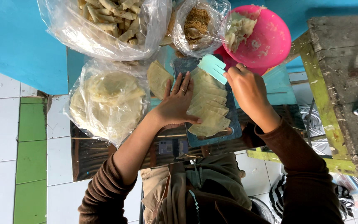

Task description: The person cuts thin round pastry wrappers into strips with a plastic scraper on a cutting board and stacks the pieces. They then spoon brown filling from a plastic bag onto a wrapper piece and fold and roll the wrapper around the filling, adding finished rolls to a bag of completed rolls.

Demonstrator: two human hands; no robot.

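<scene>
Left hand flat, pressing stacked wrappers on dark board; right hand grips turquoise scraper. Far bag of finished rolls full; near-left wrapper bag plentiful.

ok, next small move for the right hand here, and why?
Probably bring the teal scraper down onto the top wrapper of the fanned stack. The right hand holds the scraper just above the stack, while the left hand presses flat on the wrappers, steadying them on the dark board.

Top edge crops bag of rolls, perhaps pastry.
</scene>
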